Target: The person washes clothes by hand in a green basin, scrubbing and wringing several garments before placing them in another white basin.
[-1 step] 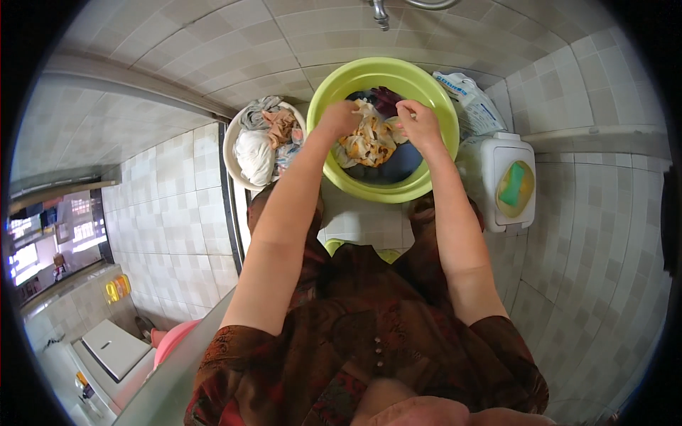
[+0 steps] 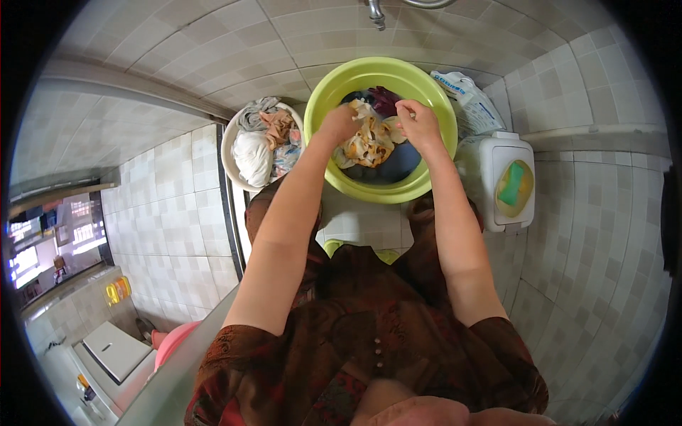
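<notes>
A bunched garment (image 2: 372, 145), pale with orange-brown patches, hangs between my hands over a lime-green basin (image 2: 327, 165). My left hand (image 2: 341, 123) is closed on its upper left part; that hand's fingertips are mostly hidden. At its right edge, my right hand (image 2: 419, 123) has its fingers bent and pinched on the cloth. Below lies dark blue cloth (image 2: 399, 163), apparently in water. A dark maroon piece of clothing (image 2: 383, 101) rests at the far side inside the basin.
Left of the basin stands a white tub (image 2: 229, 157) of laundry, including a white cloth (image 2: 253, 156). At right are a plastic bag (image 2: 474, 106) and a white lidded container (image 2: 506, 213) with a green sponge (image 2: 510, 186) on top. A metal tap (image 2: 376, 15) sticks out above.
My left hand has shifted slightly, and the folds of the patterned garment have changed a little. My right hand stays nearly in place.
</notes>
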Demonstrator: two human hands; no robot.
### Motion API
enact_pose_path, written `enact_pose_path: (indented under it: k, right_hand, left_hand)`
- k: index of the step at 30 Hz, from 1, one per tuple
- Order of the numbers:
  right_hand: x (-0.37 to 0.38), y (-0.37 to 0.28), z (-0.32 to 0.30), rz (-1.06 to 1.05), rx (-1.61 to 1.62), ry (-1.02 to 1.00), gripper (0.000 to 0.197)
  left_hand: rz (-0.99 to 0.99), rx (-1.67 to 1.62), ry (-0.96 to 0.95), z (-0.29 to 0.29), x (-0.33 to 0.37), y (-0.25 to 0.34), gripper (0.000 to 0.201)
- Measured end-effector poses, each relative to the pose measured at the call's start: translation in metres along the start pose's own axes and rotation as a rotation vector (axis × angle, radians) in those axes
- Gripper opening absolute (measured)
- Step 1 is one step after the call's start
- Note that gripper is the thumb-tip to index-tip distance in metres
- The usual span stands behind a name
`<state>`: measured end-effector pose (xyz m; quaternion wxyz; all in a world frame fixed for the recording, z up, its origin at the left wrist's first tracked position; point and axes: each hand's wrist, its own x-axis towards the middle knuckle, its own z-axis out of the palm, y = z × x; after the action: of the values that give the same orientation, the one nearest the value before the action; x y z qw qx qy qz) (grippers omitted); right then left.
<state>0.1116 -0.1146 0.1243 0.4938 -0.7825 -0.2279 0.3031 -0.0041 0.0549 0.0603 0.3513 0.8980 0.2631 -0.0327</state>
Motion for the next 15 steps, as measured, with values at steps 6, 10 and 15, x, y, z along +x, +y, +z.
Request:
enact_pose_path:
  k: [6,10,15]
  right_hand:
    - [-0.002,0.012,-0.014,-0.151,-0.23,0.098,0.023]
    - [-0.018,-0.002,-0.005,-0.205,-0.384,-0.076,0.022]
    - [-0.039,-0.001,-0.013,-0.124,-0.599,-0.25,0.03]
  left_hand:
    - [-0.309,0.103,-0.285,0.095,0.023,-0.042,0.056]
    - [-0.019,0.509,-0.345,0.141,0.038,-0.061,0.07]
    - [-0.103,0.188,-0.193,0.156,0.043,-0.003,0.077]
